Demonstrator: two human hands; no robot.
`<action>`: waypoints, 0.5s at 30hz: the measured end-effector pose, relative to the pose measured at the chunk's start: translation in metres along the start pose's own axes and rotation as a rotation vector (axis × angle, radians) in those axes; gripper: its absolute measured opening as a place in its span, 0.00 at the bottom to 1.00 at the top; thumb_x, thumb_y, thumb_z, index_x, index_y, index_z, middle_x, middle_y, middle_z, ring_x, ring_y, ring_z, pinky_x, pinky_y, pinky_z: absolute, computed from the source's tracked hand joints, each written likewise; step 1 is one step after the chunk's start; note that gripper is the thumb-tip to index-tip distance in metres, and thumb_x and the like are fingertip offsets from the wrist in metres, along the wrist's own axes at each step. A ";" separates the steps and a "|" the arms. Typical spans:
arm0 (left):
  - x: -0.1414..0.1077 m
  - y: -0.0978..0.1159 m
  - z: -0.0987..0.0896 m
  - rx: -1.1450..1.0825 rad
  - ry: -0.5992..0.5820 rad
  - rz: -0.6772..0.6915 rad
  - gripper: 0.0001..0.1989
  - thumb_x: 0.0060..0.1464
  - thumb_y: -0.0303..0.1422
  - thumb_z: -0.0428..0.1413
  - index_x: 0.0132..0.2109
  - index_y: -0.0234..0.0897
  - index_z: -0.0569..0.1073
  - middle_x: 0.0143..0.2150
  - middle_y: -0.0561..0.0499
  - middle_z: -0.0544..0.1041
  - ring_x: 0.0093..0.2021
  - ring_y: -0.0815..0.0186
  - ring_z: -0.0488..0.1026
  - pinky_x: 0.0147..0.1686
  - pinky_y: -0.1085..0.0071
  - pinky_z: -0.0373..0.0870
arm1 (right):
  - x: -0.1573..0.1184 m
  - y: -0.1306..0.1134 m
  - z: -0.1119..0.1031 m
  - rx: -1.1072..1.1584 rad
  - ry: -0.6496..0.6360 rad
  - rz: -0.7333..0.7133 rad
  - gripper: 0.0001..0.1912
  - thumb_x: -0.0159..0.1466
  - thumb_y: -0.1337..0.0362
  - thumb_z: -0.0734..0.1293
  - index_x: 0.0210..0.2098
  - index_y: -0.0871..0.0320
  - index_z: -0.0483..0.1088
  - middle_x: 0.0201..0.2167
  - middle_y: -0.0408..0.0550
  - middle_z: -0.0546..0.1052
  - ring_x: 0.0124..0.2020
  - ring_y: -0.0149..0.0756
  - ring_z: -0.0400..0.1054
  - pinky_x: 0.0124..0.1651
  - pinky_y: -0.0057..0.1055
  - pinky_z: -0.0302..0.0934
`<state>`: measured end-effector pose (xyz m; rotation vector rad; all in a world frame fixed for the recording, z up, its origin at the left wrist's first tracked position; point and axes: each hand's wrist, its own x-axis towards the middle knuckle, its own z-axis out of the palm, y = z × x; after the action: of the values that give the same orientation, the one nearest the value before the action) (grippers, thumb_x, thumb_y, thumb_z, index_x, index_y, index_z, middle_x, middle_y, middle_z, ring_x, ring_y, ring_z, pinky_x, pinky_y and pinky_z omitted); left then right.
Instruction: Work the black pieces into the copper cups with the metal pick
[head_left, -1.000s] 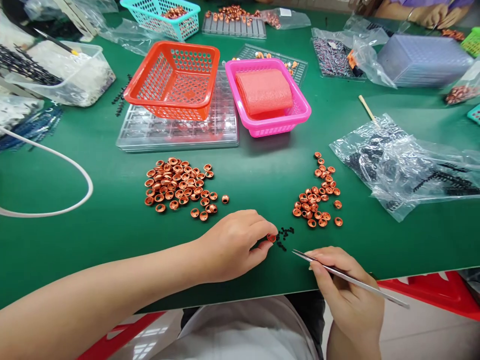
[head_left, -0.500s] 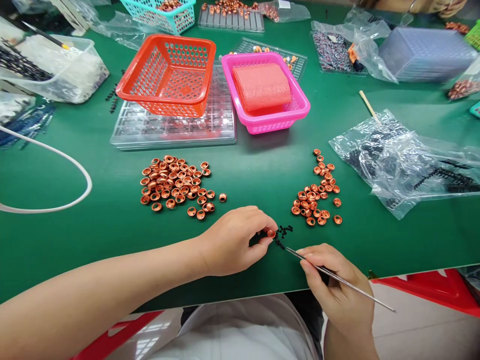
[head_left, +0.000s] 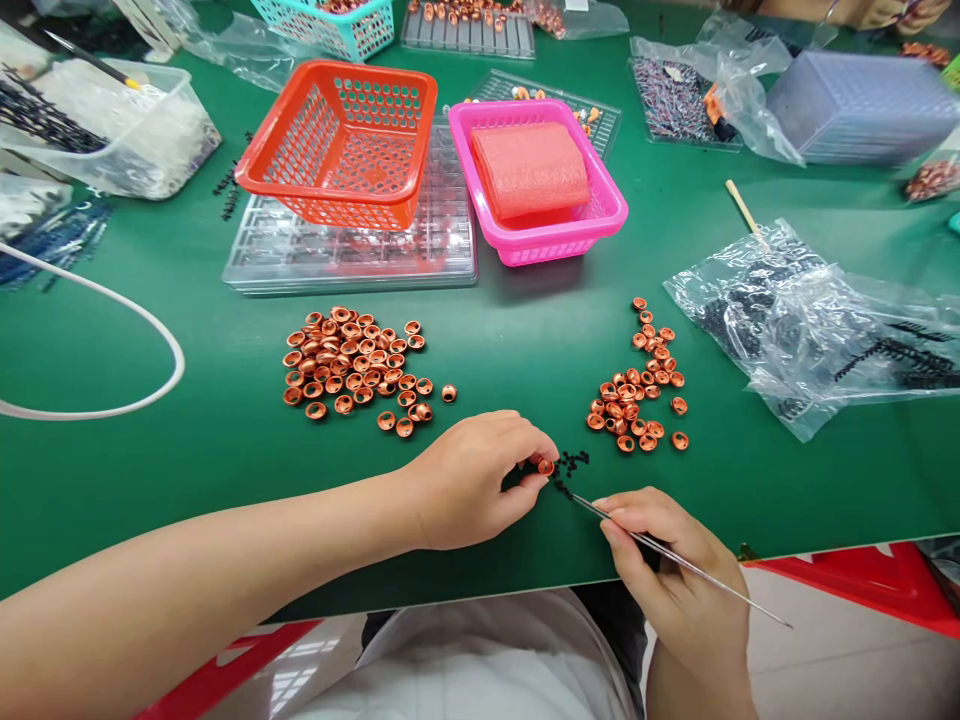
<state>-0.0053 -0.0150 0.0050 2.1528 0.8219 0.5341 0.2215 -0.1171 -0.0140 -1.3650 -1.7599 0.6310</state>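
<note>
My left hand (head_left: pixel 480 485) is closed, pinching a small copper-coloured cup (head_left: pixel 546 466) with a hole in it between thumb and fingertips, just above the green table. Tiny black pieces (head_left: pixel 576 460) lie scattered beside it. My right hand (head_left: pixel 671 570) is closed around a slim pointed metal pick (head_left: pixel 716 580), held like a pen. Its tip is among the black pieces, close to the cup; whether it touches one I cannot tell. A large pile of copper cups (head_left: pixel 349 355) lies to the left, and a smaller group (head_left: pixel 626 395) to the right.
Behind the cups, a red basket (head_left: pixel 337 205) sits on stacked clear trays (head_left: pixel 352 270), beside a pink basket (head_left: pixel 551 245) holding pink foam. Plastic bags with black parts (head_left: pixel 795 320) lie right. A white cable (head_left: pixel 169 340) loops at left. Another person's hands (head_left: pixel 900 12) show far right.
The view has shifted slightly, so the table things sit a little differently. Both hands keep their grips; the pick's tip stays among the black pieces.
</note>
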 end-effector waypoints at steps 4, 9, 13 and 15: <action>0.000 0.000 0.000 0.001 -0.008 -0.008 0.05 0.60 0.25 0.53 0.41 0.36 0.74 0.34 0.50 0.78 0.35 0.65 0.72 0.36 0.70 0.69 | -0.003 0.002 0.001 -0.002 0.024 0.015 0.11 0.63 0.74 0.69 0.41 0.51 0.71 0.36 0.43 0.82 0.37 0.35 0.78 0.38 0.33 0.73; -0.001 0.001 -0.002 -0.031 0.003 0.019 0.05 0.61 0.26 0.54 0.42 0.35 0.74 0.36 0.49 0.79 0.36 0.65 0.72 0.37 0.70 0.69 | -0.007 -0.004 0.006 0.085 0.189 0.048 0.11 0.62 0.75 0.69 0.40 0.52 0.73 0.35 0.45 0.82 0.37 0.37 0.78 0.39 0.35 0.73; -0.002 0.002 -0.002 -0.092 -0.029 0.056 0.04 0.63 0.26 0.55 0.43 0.34 0.74 0.38 0.49 0.80 0.37 0.65 0.73 0.39 0.70 0.70 | -0.005 -0.015 0.016 0.147 0.365 0.040 0.12 0.62 0.76 0.69 0.39 0.53 0.74 0.35 0.44 0.82 0.35 0.37 0.79 0.38 0.35 0.72; -0.003 0.002 -0.001 -0.108 -0.039 0.069 0.04 0.63 0.27 0.55 0.44 0.35 0.74 0.38 0.49 0.80 0.38 0.65 0.73 0.40 0.70 0.70 | -0.003 -0.018 0.020 0.174 0.358 0.027 0.13 0.62 0.77 0.69 0.40 0.53 0.74 0.36 0.45 0.82 0.36 0.37 0.78 0.38 0.35 0.72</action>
<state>-0.0071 -0.0172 0.0074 2.0913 0.6843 0.5578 0.1950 -0.1238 -0.0121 -1.2924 -1.3718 0.5048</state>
